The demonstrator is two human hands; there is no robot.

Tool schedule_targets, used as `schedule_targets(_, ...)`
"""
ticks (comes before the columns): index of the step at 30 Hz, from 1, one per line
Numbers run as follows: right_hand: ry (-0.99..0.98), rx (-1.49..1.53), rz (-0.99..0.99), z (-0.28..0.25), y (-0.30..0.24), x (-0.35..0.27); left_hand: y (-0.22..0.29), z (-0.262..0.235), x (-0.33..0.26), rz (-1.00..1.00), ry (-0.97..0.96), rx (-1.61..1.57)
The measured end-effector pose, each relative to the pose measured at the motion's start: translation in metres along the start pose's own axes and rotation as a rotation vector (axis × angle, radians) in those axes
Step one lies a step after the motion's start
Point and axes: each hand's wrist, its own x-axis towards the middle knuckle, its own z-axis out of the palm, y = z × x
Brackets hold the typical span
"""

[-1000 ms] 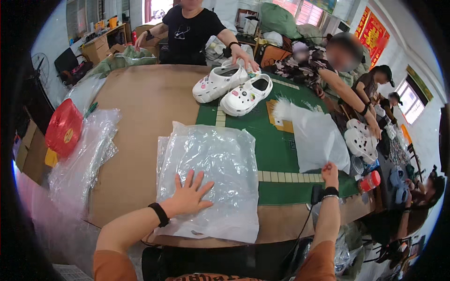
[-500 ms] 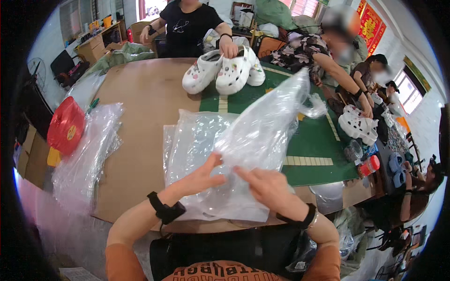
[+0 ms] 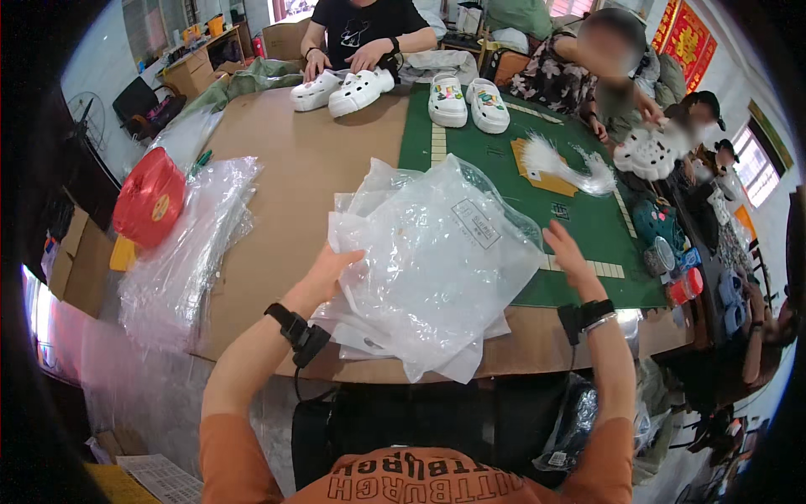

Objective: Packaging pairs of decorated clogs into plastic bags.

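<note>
A clear plastic bag (image 3: 437,269) with a small printed box lies flat and turned askew on a stack of similar plastic bags (image 3: 361,332) at the table's near edge. My left hand (image 3: 326,273) holds the top bag's left edge, thumb above and the other fingers hidden. Beside its right corner, my right hand (image 3: 573,259) is apart from the plastic, fingers stretched out and holding nothing. Two white clogs with colourful charms (image 3: 468,105) stand side by side on the green mat (image 3: 504,164). A person opposite has both hands at another pair of white clogs (image 3: 344,94).
To the left lie more clear bags (image 3: 197,244) and a roll of red ribbon (image 3: 151,197). White strands (image 3: 571,164) rest on a yellow piece at the right. A red-lidded jar (image 3: 685,287) stands near the right edge. A person there handles a white clog (image 3: 646,155).
The raised, crumpled bag now lies flat. My hands have moved apart, the right one farther out. Opposite, one pair of clogs has been set on the mat.
</note>
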Motion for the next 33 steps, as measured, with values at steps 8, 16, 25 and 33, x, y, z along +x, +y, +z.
schedule_targets(8, -0.175, 0.050, 0.228, -0.012, 0.000, -0.011, 0.008, -0.019, 0.010, 0.323, -0.085, 0.286)
schedule_targets(16, -0.207, 0.533, 0.293, -0.016, -0.079, -0.097, 0.122, 0.011, 0.015, 0.781, 0.153, 0.559)
schedule_targets(25, 0.014, 0.416, 0.250, 0.019, -0.054, -0.144, 0.063, 0.050, -0.073, 1.058, 0.097, 1.599)
schedule_targets(33, -0.125, 0.374, 0.379, 0.019, -0.015, -0.156, -0.048, -0.032, -0.064, 0.762, -0.358, 1.794)
